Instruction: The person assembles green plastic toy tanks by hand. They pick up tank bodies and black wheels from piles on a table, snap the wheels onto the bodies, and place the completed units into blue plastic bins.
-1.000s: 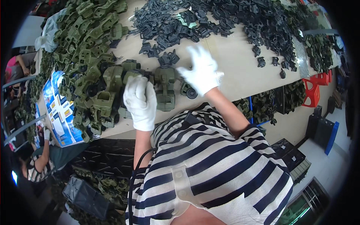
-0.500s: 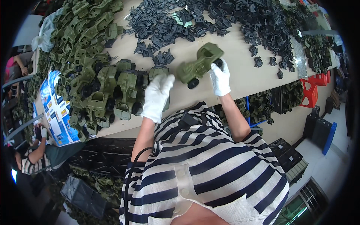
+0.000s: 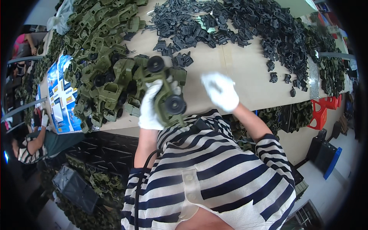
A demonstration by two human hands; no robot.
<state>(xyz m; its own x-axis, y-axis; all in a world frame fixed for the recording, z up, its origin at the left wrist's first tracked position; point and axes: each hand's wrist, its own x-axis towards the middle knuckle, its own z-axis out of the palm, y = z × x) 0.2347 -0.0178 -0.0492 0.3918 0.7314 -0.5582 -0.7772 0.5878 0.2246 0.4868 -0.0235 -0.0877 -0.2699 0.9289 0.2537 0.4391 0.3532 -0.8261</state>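
Olive-green toy vehicle (image 3: 162,103), subject of this report, is located in the left hand, raised over the near edge of the surface and in front of the striped top (image 3: 218,168); items follow in descending order of size. Surface (image 3: 247,73): pale, crossing the full working area, bare over its middle portion; heap of green vehicle bodies (image 3: 101,28): occupies the left side, piled loosely, pieces lying at varied angles; heap of black parts (image 3: 268,23): spread along the far side and down toward the right; printed sheet (image 3: 63,96): blue and white, at the left end, partly covered by green bodies; row of wheeled green vehicles (image 3: 111,90): just left of the held one, set closely together; red stool (image 3: 319,114): at the right, beyond the near edge; clear plastic bag (image 3: 61,19): at the far left, beside the green heap. Left hand (image 3: 151,105): white-gloved, grip closed around the vehicle, which is tilted with two black wheels (image 3: 176,104) turned toward the camera; right hand (image 3: 220,92): white-gloved, above the bare portion, well apart from the vehicle, blurred, so its grip cannot be told; single black pieces (image 3: 273,77): scattered separately near the right-hand part of the black heap.
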